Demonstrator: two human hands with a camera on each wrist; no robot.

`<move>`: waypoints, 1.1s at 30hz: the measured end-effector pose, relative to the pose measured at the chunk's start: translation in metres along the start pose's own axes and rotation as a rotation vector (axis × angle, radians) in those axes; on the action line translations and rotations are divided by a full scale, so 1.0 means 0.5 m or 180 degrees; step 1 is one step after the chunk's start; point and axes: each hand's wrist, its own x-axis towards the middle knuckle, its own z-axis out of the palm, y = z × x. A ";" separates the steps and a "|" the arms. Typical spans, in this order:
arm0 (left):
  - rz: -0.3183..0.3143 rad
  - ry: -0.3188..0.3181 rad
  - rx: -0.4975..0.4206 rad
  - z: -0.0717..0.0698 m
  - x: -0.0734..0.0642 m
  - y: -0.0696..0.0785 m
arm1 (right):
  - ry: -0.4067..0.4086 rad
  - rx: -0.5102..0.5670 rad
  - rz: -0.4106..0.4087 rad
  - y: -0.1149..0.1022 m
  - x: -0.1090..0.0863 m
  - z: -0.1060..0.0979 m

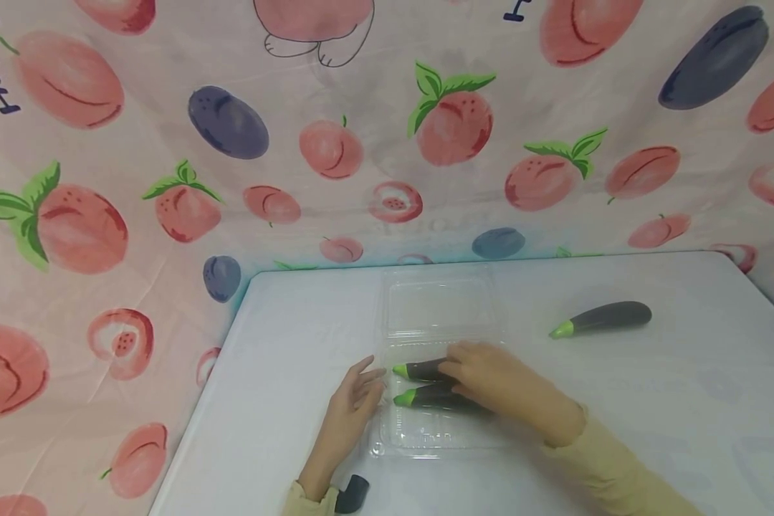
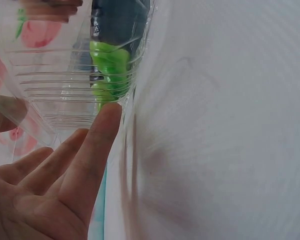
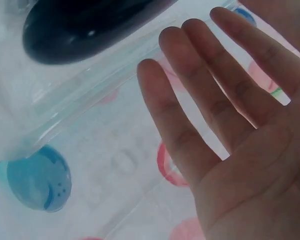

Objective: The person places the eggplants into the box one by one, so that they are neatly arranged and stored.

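Observation:
A clear plastic clamshell box (image 1: 435,433) lies with its lid (image 1: 441,304) folded back. Two dark eggplants with green stem ends lie in its base: a far eggplant (image 1: 419,370) and a near eggplant (image 1: 435,396). My right hand (image 1: 497,376) is over their blunt ends, hiding part of both. In the right wrist view its fingers (image 3: 177,122) reach out nearly straight, beside a dark eggplant (image 3: 85,30). My left hand (image 1: 355,401) is at the box's left side, fingers extended. In the left wrist view its index fingertip (image 2: 110,111) meets the ribbed wall below a green stem end (image 2: 110,65).
A third eggplant (image 1: 606,317) lies on the white table (image 1: 651,401) to the right of the box. A black object (image 1: 353,494) shows by my left cuff. Behind the table hangs a fruit-print cloth (image 1: 361,86).

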 end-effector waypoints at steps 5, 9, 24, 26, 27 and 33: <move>-0.0001 0.0007 0.0043 -0.001 0.001 -0.001 | -0.0021 0.0019 0.0026 0.009 -0.008 -0.003; -0.0008 0.0007 0.0050 -0.002 0.001 0.001 | -0.0002 0.0031 0.0036 0.017 -0.016 -0.004; 0.0021 0.0014 0.0084 -0.002 0.001 -0.002 | 0.0051 0.0049 0.0148 0.047 -0.049 -0.011; 0.0028 0.0015 0.0093 -0.002 0.001 -0.002 | 0.0071 0.0070 0.0165 0.050 -0.054 -0.012; 0.0030 0.0015 0.0096 -0.002 0.001 -0.002 | 0.0067 0.0089 0.0188 0.051 -0.056 -0.013; 0.0017 0.0015 0.0079 -0.001 0.001 -0.004 | 0.0017 0.0197 0.0313 0.061 -0.068 -0.023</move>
